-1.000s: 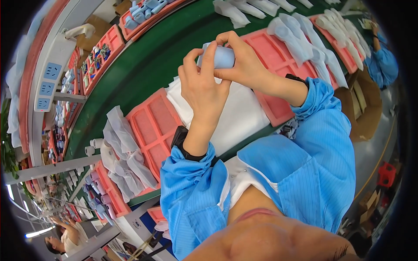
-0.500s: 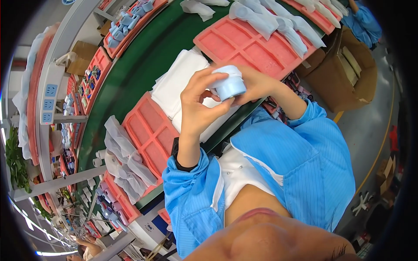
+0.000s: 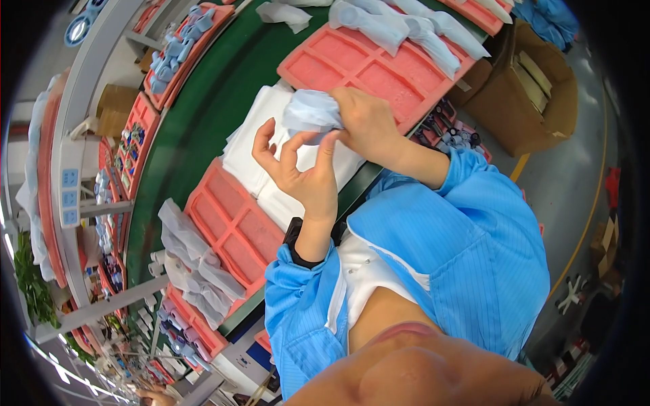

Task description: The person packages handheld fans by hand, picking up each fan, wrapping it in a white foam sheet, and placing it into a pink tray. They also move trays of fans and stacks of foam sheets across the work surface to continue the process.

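Observation:
A light-blue round plastic part point(image 3: 310, 111) is held up over a stack of white sheets point(image 3: 254, 122). Its upper side looks whitish and streaked, smeared by motion. My right hand point(image 3: 369, 125) grips it from the right side, fingers closed around its edge. The thumb and forefinger of my left hand point(image 3: 298, 169) are at the part's lower rim, while its other fingers stand bent and apart from it. A black band point(image 3: 294, 243) circles my left wrist.
Pink compartment trays point(image 3: 233, 220) lie on both sides of the sheets on a green belt point(image 3: 223, 88). Translucent white sleeves point(image 3: 196, 250) cover parts of trays. A cardboard box point(image 3: 521, 95) stands at the right. More light-blue parts point(image 3: 179, 51) fill a tray on the far left.
The part has shifted left and turned over within my hands. My left hand has loosened, several of its fingers now off the part. The whole view has shifted slightly.

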The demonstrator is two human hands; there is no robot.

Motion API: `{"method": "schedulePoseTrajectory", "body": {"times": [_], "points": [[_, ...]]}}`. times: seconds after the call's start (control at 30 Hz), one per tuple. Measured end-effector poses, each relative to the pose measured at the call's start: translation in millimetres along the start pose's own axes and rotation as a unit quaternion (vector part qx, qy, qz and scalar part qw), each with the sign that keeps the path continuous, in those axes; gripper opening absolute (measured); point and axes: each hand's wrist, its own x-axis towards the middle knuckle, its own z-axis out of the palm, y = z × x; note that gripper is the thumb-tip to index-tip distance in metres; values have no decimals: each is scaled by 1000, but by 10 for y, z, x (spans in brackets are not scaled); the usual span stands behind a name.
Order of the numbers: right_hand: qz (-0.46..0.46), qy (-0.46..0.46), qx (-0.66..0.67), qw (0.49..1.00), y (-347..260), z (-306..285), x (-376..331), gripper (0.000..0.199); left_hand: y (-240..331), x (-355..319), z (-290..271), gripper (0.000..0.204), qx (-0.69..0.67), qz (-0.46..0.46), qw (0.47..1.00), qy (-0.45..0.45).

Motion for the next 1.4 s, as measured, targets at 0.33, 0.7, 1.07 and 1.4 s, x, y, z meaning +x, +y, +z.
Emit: {"method": "schedulePoseTrajectory", "body": {"times": [0.33,0.7,1.07,1.4], "points": [[164,-324,309,879,436,-316,-10,50,-207,115,-131,16,-53,-60,989,-120],[160,-117,-264,944,1493,-630,-46,68,-1065,654,-324,17,116,-158,924,-327],[-7,-70,-246,967,1638,-393,1143,63,-1742,564,62,22,203,-104,908,-350],[111,-152,-147,971,2247,625,1480,35,-1822,472,72,22,161,-101,938,-289]]}}
